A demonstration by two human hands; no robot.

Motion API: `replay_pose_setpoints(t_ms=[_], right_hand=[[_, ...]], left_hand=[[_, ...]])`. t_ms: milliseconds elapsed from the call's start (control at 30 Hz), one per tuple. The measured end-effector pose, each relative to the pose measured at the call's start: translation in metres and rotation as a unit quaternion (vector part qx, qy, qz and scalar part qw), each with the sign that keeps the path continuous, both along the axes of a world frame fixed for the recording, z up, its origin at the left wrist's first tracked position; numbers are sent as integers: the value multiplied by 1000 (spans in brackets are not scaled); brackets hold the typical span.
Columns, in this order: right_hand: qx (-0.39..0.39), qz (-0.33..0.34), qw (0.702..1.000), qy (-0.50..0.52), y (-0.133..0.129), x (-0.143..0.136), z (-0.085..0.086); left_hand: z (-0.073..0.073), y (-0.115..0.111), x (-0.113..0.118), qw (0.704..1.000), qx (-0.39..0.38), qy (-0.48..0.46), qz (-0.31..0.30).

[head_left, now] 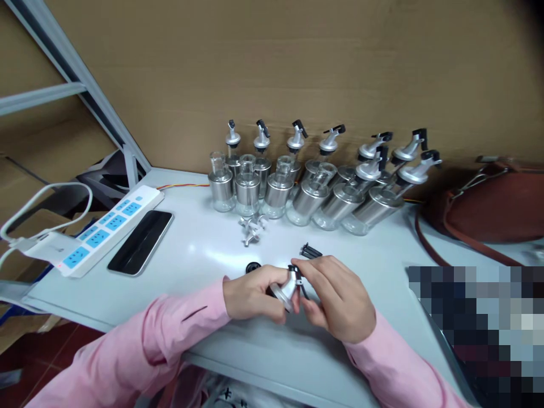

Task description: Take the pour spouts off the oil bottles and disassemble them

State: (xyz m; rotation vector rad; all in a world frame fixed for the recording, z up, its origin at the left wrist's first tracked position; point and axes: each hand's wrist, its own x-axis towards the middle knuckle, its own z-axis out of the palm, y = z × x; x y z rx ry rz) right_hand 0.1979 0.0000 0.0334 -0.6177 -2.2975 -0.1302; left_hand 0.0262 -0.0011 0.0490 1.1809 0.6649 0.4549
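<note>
My left hand [257,293] is closed around a silver bottle pourer [285,290] with a black collar, held tilted above the front of the table. Fingers of my right hand [340,297] press at the pourer's black tip and flap, so both hands are on the same piece. Just beyond them lie several small black plastic levers [311,250] and a round black part [253,267]. Farther back is a small heap of silver metal pieces [253,229]. The underside of the pourer is hidden by my fingers.
Glass bottles [277,190] with steel sleeves stand in rows at the back, some topped with pourers. At left are a white power strip [113,226] and a phone [141,242]. A brown leather bag [501,201] sits at right, beside a pixelated area.
</note>
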Motion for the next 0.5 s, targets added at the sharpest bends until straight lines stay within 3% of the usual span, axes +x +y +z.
replay_pose_setpoints(t_ms=[133,200,267,367,433,500], right_hand=[[-70,-12,992,109,1,7,-2],[-111,-45,977,179,6,16,-1],[-118,-115,972,171,13,27,1],[-136,-202,965,100,25,38,2],[-180,-217,957,64,29,42,1],[-242,-216,946,25,31,43,-2]], left_hand=[[1,-5,-1,998,51,21,-43],[1,-7,-4,996,73,25,-34],[0,-6,-6,997,81,0,20],[-7,-2,-9,980,118,-46,151],[-13,2,-9,961,145,-52,231],[-18,5,-8,948,161,-43,272]])
